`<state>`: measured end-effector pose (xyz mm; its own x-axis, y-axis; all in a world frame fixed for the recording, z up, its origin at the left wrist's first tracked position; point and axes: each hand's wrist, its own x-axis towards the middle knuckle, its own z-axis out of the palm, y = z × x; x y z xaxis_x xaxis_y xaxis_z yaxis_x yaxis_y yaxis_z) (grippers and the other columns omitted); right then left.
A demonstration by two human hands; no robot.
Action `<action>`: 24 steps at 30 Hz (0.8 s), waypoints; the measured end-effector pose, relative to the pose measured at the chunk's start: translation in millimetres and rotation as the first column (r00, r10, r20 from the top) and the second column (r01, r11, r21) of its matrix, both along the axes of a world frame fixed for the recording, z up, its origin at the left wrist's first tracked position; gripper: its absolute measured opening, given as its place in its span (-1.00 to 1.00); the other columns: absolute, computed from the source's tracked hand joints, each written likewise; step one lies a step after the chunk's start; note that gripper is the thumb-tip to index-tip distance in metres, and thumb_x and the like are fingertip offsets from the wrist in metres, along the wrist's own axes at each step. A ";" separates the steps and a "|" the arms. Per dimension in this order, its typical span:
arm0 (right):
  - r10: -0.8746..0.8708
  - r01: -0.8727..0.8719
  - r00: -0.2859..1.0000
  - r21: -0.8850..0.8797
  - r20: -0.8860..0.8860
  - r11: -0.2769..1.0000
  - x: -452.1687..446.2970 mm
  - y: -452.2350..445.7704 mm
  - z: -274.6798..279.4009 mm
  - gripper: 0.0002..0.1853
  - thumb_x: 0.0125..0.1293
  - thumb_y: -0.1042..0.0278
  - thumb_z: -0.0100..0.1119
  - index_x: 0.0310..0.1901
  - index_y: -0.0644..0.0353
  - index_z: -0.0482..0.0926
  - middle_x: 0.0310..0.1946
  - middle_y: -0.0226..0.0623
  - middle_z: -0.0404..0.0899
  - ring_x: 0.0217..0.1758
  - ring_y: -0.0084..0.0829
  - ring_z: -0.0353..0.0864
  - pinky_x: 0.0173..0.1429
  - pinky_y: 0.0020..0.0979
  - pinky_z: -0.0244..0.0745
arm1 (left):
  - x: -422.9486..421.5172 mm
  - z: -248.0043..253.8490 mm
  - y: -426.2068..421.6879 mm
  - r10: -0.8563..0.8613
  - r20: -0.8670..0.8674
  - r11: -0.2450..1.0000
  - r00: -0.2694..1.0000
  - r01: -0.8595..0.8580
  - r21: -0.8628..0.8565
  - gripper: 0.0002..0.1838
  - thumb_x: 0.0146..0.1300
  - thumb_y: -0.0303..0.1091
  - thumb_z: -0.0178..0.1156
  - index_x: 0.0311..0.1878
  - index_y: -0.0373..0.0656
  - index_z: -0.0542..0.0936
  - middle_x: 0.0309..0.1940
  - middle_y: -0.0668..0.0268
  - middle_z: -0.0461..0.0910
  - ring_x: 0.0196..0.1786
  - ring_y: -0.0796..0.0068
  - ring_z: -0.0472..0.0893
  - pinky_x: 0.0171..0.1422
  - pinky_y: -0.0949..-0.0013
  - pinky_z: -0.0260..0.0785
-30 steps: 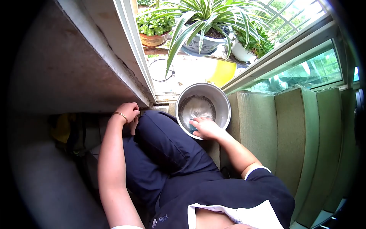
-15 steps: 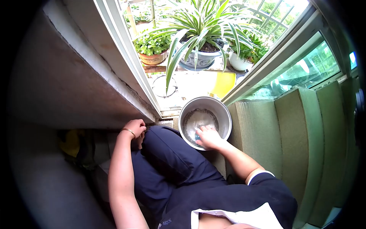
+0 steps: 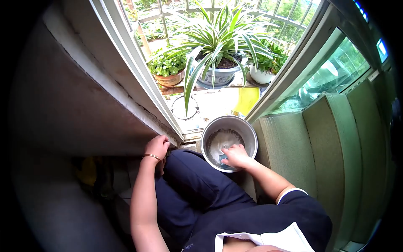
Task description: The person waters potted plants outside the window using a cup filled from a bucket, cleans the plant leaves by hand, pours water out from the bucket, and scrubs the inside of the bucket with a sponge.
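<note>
Fingers [image 3: 227, 152] of the right hand [image 3: 238, 157] are bent in a narrow grip around a small bluish thing [image 3: 222, 159], its kind too unclear to tell, inside a metal pot [image 3: 249, 136], near the wall closest to the person. The pot stands upright just beside the dark trousers [image 3: 201, 172]. The left hand [image 3: 157, 148], a thin bracelet [image 3: 151, 156] at its wrist, is curled beside the knee; whether it holds anything I cannot tell. Past the pot lie a yellow piece [image 3: 247, 100] and, farther out, a striped-leaf plant [image 3: 218, 40] between two smaller potted plants [image 3: 168, 63].
</note>
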<state>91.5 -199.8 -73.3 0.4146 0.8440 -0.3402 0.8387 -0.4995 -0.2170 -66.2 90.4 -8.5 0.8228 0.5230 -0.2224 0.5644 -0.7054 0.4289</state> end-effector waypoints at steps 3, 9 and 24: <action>-0.128 0.171 0.980 0.315 -0.153 0.933 16.7 10.4 20.2 -0.56 0.13 0.06 0.20 0.00 0.09 0.54 -0.16 -0.22 0.61 -0.08 -0.21 0.56 0.03 -0.16 0.43 | 20.9 21.6 -30.4 -0.086 0.130 0.996 0.988 0.088 -0.009 -0.79 0.23 -0.22 0.12 -0.19 -0.09 0.61 -0.23 0.21 0.60 -0.13 0.18 0.59 -0.07 0.22 0.43; -0.210 0.529 0.849 0.792 -0.485 0.306 117.3 72.9 103.4 -0.65 0.27 0.47 0.10 0.08 0.32 0.43 -0.07 -0.27 0.54 -0.06 -0.43 0.50 0.02 -0.42 0.46 | 59.9 5.8 -76.3 -0.241 0.112 0.969 0.964 0.245 -0.019 -0.70 0.25 -0.11 0.11 -0.06 -0.04 0.60 -0.01 0.13 0.52 0.02 0.15 0.55 0.09 0.19 0.39; 0.527 0.948 0.109 -0.072 -0.843 -0.310 306.3 147.1 182.3 -0.63 0.48 0.24 -0.41 -0.06 0.41 0.31 -0.28 -0.07 0.47 -0.30 -0.30 0.45 -0.20 -0.27 0.56 | 55.7 -11.3 -84.8 -0.294 0.076 0.948 0.953 0.280 0.150 -0.50 0.07 -0.08 0.29 0.10 0.01 0.50 0.27 0.05 0.30 0.30 0.09 0.33 0.24 0.02 0.27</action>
<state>397.8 -52.7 109.0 0.9470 0.2257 -0.2285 -0.3172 0.7686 -0.5555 -10.5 5.7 -19.8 0.9564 0.2813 -0.0786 0.2904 -0.8866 0.3600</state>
